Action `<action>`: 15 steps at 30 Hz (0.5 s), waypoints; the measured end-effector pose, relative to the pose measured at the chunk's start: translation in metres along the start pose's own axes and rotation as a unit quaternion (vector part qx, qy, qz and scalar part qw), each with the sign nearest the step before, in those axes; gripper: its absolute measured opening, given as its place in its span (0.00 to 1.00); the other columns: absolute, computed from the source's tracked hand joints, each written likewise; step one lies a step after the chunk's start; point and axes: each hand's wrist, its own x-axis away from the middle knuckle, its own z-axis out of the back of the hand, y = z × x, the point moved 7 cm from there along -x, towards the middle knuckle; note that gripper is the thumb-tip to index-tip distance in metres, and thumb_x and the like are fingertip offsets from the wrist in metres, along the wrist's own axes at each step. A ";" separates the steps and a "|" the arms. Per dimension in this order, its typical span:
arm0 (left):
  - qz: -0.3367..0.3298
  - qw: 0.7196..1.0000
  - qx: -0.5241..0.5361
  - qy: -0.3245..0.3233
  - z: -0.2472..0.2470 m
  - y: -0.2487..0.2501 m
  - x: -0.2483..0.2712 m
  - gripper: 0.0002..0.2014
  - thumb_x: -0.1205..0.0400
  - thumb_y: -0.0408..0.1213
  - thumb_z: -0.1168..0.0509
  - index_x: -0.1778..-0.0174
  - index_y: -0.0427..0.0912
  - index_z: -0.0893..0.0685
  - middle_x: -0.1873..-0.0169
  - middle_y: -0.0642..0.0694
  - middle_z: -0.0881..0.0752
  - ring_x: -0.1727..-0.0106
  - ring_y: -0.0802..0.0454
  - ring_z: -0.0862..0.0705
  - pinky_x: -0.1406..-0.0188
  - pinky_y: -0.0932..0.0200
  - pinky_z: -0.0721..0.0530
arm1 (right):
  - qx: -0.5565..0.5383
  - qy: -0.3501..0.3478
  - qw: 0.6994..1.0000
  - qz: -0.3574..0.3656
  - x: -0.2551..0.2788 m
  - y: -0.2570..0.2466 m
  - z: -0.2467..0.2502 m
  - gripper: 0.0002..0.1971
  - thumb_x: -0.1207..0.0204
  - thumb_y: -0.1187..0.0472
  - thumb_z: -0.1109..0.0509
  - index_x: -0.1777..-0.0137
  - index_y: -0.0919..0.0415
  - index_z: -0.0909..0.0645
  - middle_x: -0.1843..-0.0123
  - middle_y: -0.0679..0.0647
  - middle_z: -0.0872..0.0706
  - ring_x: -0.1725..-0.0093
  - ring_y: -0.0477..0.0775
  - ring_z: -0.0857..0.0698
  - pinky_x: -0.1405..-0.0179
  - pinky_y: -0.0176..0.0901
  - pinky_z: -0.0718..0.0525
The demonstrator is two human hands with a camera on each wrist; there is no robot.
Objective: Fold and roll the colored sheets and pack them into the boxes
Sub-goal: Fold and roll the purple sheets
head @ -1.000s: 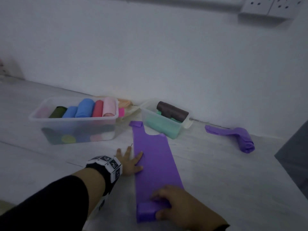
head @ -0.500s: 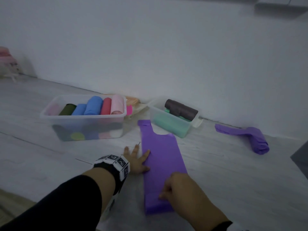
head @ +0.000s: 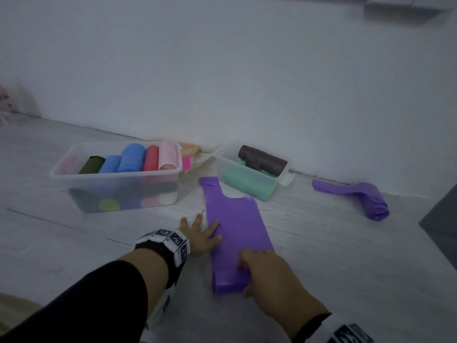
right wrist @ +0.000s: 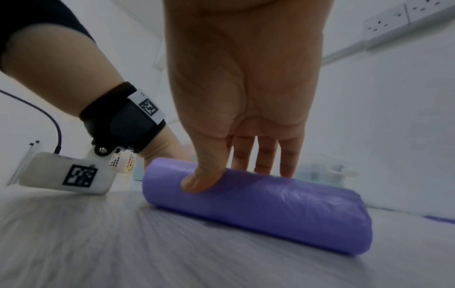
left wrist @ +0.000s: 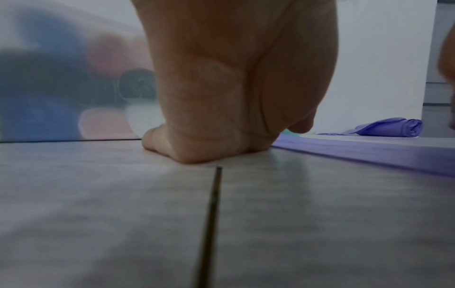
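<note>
On the floor [head: 74,243], beyond the left hand, stands a big box [head: 116,194] of colored rolls, and beyond the right hand a small box [head: 247,186] holding green and brown rolls. The purple sheet [head: 235,226] lies flat between the hands and boxes, its near end rolled up; a second purple roll [head: 373,201] lies well off to the right. The left hand [head: 201,237] presses flat, fingers spread, on the sheet's left edge, while the right hand [head: 267,271] grips the rolled end, thumb [right wrist: 204,179] in front, fingers [right wrist: 263,155] behind.
</note>
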 end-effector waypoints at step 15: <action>0.071 0.986 0.152 0.025 -0.007 -0.013 -0.012 0.40 0.20 0.69 0.51 0.19 0.63 0.65 0.18 0.41 0.68 0.20 0.26 0.63 0.22 0.36 0.57 | -0.017 0.014 0.998 -0.058 0.017 0.010 -0.004 0.16 0.23 0.51 0.36 0.36 0.39 0.25 0.37 0.45 0.23 0.33 0.53 0.33 0.34 0.50 0.38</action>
